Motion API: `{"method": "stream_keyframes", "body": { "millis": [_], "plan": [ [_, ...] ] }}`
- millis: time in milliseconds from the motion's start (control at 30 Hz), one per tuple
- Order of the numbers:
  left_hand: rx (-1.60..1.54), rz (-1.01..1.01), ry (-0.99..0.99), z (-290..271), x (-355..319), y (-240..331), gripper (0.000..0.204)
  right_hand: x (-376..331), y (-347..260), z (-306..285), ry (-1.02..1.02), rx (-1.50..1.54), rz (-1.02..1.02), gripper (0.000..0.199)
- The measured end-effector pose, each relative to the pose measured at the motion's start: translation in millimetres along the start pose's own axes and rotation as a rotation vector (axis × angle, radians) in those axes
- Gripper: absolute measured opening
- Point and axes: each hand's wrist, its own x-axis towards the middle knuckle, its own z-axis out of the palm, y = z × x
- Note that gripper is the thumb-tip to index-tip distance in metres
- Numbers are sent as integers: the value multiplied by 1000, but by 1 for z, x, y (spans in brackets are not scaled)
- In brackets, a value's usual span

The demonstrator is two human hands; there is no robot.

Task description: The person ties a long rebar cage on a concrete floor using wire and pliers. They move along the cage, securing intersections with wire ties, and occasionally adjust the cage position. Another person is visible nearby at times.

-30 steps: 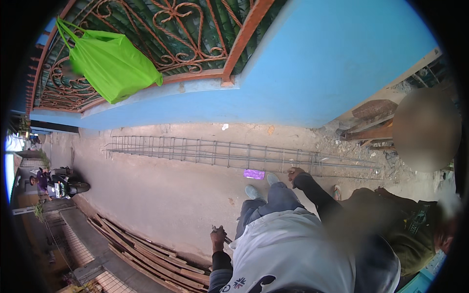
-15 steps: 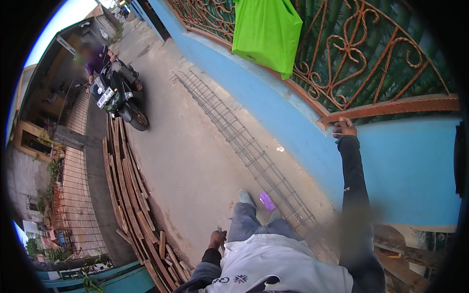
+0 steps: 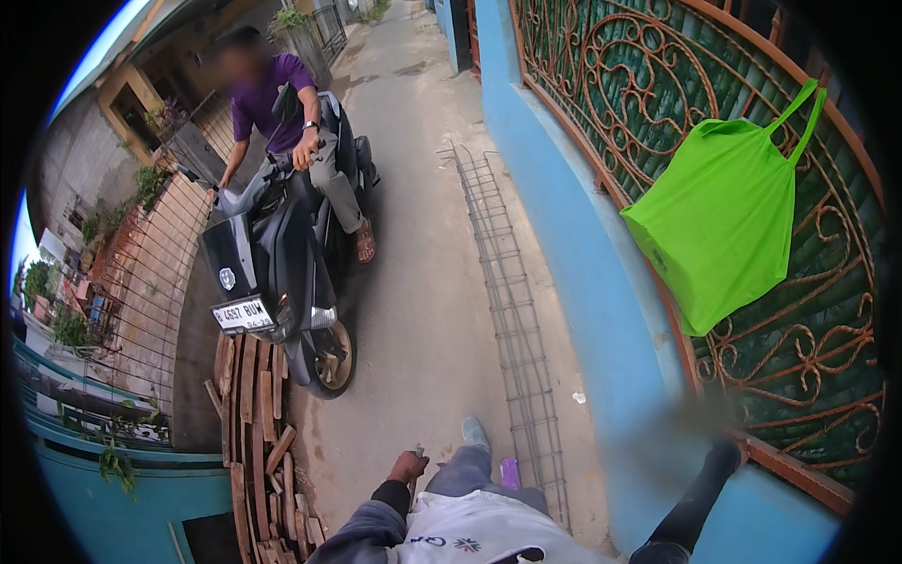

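- Grey concrete lane [image 3: 413, 282] runs toward 12 o'clock, a sky-blue painted wall [image 3: 587, 329] along its 3 o'clock side.
- Left hand [image 3: 409, 466], at 6 o'clock: fingers clamped on a slim grey metal tool [image 3: 419, 451], mostly hidden in the fist.
- Right hand [image 3: 738, 447], at 4 o'clock: beside a rust-brown wrought-iron railing [image 3: 799, 473]; I cannot tell whether its blurred fingers are apart or together.
- From the left hand: flat purple packet [image 3: 509, 473] at 3 o'clock, long grey steel-bar cage [image 3: 515, 324] at 1.
- Stacked brown wooden planks [image 3: 252, 423]: 9 o'clock.
- Black motorbike [image 3: 282, 249] with purple-shirted rider [image 3: 268, 103]: 11 o'clock.
- Bright-green bag [image 3: 719, 221] hanging on the railing: 2 o'clock.
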Motion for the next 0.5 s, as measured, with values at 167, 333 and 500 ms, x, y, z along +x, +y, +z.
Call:
{"method": "stream_keyframes", "body": {
  "millis": [167,333,500],
  "plan": [
    [140,185,170,-60,57,88,39,-23,-17,9,-15,-43,-54,44],
    [14,75,93,-116,84,167,45,-36,-21,34,50,-5,-34,32],
    [-87,103,187,-127,129,191,43,67,35,-1,2,-675,-325,24]
  ]
}}
